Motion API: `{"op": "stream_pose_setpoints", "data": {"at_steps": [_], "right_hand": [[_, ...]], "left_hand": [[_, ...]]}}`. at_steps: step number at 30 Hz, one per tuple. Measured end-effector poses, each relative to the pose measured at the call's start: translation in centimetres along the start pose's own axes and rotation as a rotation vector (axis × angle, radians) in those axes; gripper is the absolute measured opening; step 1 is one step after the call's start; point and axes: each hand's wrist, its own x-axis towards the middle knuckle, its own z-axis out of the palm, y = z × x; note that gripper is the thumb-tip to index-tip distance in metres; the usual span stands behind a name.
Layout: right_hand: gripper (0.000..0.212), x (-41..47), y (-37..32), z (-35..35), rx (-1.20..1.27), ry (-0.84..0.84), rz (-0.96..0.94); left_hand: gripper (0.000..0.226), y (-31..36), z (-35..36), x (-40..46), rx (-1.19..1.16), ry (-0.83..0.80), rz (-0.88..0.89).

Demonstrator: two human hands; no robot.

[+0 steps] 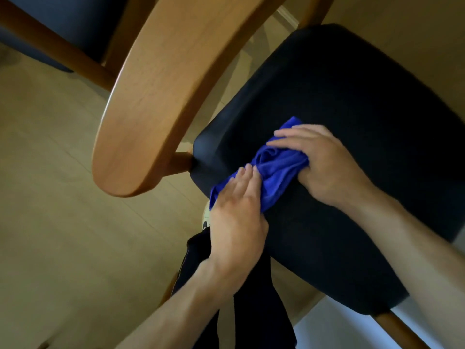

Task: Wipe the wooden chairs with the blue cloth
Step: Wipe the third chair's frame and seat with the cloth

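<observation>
Right now the blue cloth [274,167] lies bunched on the dark seat [339,96], its long axis running from seven to one o'clock, the left hand [236,212] pressing its near end with straight fingers, the right hand [324,162] gripping its far end, and the wooden backrest [161,96] at ten o'clock.

Pale wood-look floor [63,222], dark trouser leg [251,311] below, white baseboard [286,17] at top

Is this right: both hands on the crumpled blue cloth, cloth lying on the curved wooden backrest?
Not quite. The head view shows the left hand and right hand on the crumpled blue cloth, but it lies on the dark padded seat, not the curved wooden backrest.
</observation>
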Motion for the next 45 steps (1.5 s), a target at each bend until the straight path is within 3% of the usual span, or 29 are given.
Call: {"op": "stream_pose_setpoints", "data": {"at_steps": [5, 8, 15, 21, 28, 33, 39, 42, 45], "right_hand": [[0.056, 9.0, -2.2, -2.8, 0.042, 0.189, -0.047], [0.047, 12.7, -2.3, -3.2, 0.022, 0.174, -0.036], [0.066, 4.4, -2.1, 2.8, -0.030, 0.085, -0.082], [0.056, -3.4, -1.6, 4.9, -0.012, -0.072, -0.146], [0.056, 5.4, -7.2, 5.4, 0.042, 0.006, -0.263], [0.051, 7.0, -6.7, 6.3, 0.013, -0.085, -0.285], [0.031, -3.5, -0.7, 2.2, 0.028, -0.102, -0.128], [0.041, -3.8, -1.3, 2.4, 0.019, -0.061, -0.075], [0.046, 0.3, -5.0, 3.9, 0.043, -0.037, -0.151]], "left_hand": [[0.065, 0.1, -3.2, 7.7, -0.014, 0.222, -0.083], [0.066, 0.0, -3.4, 11.9, 0.029, 0.208, -0.098], [0.070, -3.5, 1.4, 1.9, 0.173, 0.202, -0.008], [0.073, -3.0, 3.6, -7.0, 0.018, 0.081, -0.026], [0.062, -6.0, 0.7, -2.3, -0.057, 0.300, -0.306], [0.062, -4.1, 2.6, -1.2, -0.086, 0.372, -0.397], [0.066, 1.2, 6.2, -6.5, -0.077, 0.226, -0.163], [0.073, 1.1, 5.8, -7.2, -0.152, 0.202, -0.152], [0.077, -2.5, 3.1, -6.0, -0.134, 0.262, -0.233]]}}
